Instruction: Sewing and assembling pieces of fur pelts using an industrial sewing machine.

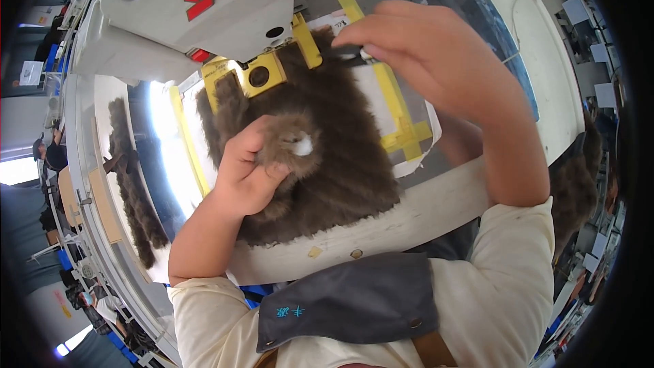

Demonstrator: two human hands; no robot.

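Observation:
My left hand (245, 174) is closed round a tuft of brown fur (289, 133), and a white patch shows in its middle. Beneath it lies a large brown fur piece (347, 170) that reaches under the machine head. At the upper right, my right hand (426, 51) bends over the far edge of this fur. Its fingers pinch a small dark tool (349, 50), mostly hidden, whose kind I cannot make out. A white sewing machine (139, 24) with a yellow metal plate (266, 73) stands just beyond my left hand.
Yellow tape (402, 133) runs along white paper beside the fur. Narrow fur strips (133, 184) lie at the left, and more brown fur (573, 191) hangs at the right. The white table edge (327, 249) is close to my body. Another person (54, 152) is far left.

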